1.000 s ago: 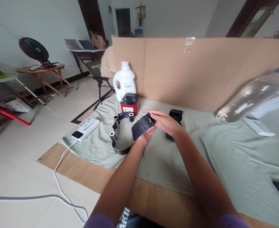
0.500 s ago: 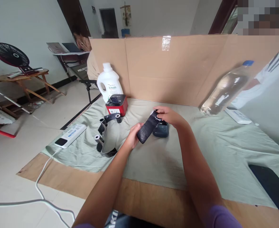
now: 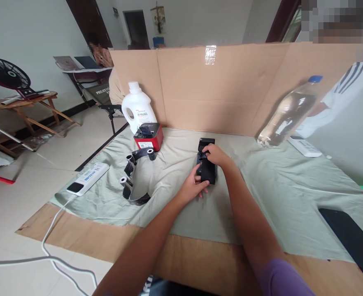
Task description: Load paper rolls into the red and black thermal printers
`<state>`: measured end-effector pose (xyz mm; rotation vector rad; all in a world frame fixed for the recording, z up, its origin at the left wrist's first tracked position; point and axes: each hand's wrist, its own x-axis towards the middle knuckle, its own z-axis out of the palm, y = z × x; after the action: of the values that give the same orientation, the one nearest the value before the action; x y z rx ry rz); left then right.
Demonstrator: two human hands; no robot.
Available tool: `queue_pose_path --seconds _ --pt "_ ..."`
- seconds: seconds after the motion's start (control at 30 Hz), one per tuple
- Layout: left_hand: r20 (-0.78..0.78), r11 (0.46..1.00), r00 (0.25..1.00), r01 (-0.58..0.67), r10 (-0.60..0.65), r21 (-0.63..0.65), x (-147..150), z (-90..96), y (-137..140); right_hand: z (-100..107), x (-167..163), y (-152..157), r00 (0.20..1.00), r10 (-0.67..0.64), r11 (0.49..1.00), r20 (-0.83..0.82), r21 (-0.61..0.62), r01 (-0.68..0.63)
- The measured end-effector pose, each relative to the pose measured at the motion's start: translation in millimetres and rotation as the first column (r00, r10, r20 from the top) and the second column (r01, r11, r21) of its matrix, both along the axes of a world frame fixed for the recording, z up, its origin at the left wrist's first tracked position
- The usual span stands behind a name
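A small dark portable printer (image 3: 206, 143) sits on the cloth with its lid raised at the far end. Over its near part lies the black-faced loose end of a paper roll (image 3: 208, 174). My left hand (image 3: 194, 186) is closed at the near left, thumb against the strip's lower edge and fingers along the printer's side. My right hand (image 3: 217, 155) reaches in from the right, its bent fingers pressed on the roll at the printer's compartment. The roll's wound part is mostly hidden under those fingers.
Several small black paper rolls (image 3: 123, 181) with trailing strips lie left. Behind them stand a red-and-black box device (image 3: 149, 137) and a white jug (image 3: 138, 107). A clear bottle (image 3: 289, 111) leans against the cardboard wall (image 3: 231, 86). A black phone (image 3: 350, 234) lies right, a power strip (image 3: 89, 179) left.
Both hands have brought the paper roll down and right onto the printer. Its black strip, held slanted in the air before, now lies over the printer, whose lid shows raised.
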<state>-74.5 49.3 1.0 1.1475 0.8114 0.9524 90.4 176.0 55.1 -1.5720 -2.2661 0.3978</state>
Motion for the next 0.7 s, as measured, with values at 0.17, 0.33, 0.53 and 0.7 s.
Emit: queue_pose_path --seconds 0.17,0.33,0.53,0.7 --pt "-0.009 1.0 1.0 0.009 -0.009 -0.011 0 1.2 0 0 9 4 0.991 0.009 0.996 -0.131 0.089 0.003" --pt "-0.003 1.0 1.0 0.009 -0.009 -0.026 1 3.1 0 -3 7 3 0.976 -0.023 0.992 -0.214 0.115 0.049" --pt "-0.011 0.999 1.0 -0.012 0.011 -0.033 1 5.0 -1 -7 2 -5 0.987 -0.141 0.984 -0.073 0.099 0.148" --pt "-0.013 0.999 1.0 -0.02 0.019 -0.046 2 4.7 1 -8 1 -6 0.989 -0.142 0.989 0.046 0.057 0.14"
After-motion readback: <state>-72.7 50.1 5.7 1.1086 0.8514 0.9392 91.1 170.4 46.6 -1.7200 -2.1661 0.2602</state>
